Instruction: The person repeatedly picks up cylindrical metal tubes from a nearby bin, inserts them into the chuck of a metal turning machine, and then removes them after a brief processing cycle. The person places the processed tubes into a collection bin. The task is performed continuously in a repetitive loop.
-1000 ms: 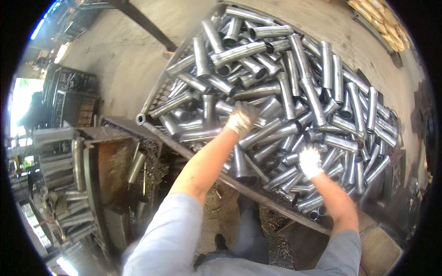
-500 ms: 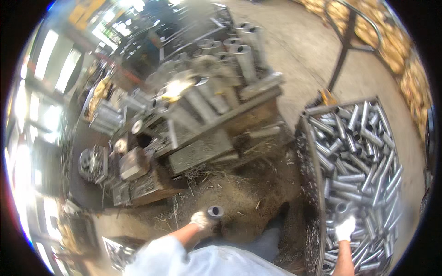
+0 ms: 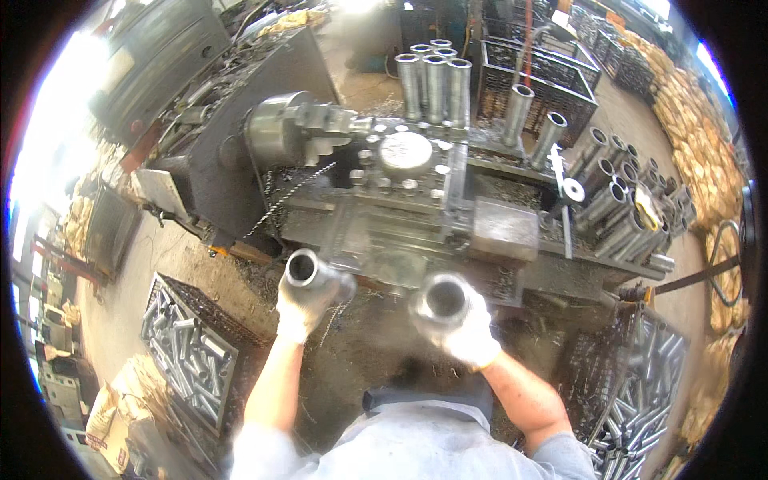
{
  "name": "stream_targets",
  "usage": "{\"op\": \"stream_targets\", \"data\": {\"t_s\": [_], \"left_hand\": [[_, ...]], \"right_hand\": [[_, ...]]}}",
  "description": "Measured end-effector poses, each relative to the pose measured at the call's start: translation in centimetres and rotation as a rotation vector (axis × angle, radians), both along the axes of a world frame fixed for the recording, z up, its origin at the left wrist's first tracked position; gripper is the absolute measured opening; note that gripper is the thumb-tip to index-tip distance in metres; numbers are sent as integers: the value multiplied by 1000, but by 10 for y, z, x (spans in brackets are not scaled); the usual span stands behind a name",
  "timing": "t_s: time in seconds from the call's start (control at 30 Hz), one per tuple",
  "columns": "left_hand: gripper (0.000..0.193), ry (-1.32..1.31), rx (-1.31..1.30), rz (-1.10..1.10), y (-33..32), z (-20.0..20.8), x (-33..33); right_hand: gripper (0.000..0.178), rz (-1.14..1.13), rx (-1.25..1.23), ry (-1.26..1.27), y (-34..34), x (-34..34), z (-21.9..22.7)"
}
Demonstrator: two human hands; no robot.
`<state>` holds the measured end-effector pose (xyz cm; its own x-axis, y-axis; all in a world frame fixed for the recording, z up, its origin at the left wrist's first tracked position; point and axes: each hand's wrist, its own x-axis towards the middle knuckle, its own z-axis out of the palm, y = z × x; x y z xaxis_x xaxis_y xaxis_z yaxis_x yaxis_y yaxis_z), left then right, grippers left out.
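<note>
Piled tan sacks [image 3: 686, 132] along the right, black mesh crates [image 3: 570, 102] farther back, crumpled paper sack [image 3: 120, 408] lower left

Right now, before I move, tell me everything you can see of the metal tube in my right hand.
The metal tube is silvery grey and looks like bare metal. Its round open mouth faces up toward the camera, with a pale rim around a dark hollow inside. The gloved right hand holds it, closed around its right and lower side, in front of your body and on the near side of the machine. Blur softens its outline, and its far end can't be made out.
</note>
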<state>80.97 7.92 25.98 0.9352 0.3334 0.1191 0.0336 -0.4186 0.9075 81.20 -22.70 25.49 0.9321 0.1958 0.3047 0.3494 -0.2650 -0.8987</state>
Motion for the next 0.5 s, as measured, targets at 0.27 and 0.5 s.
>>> {"op": "stream_targets", "data": {"t_s": [0.27,0.5], "left_hand": [[55,1,112,-34,-13,17,114],[72,129,104,-145,-6,-3,121]], "right_hand": [[58,-269,-214,137,67,75,-13],[56,-89,-311,88,43,84,-22]]}}
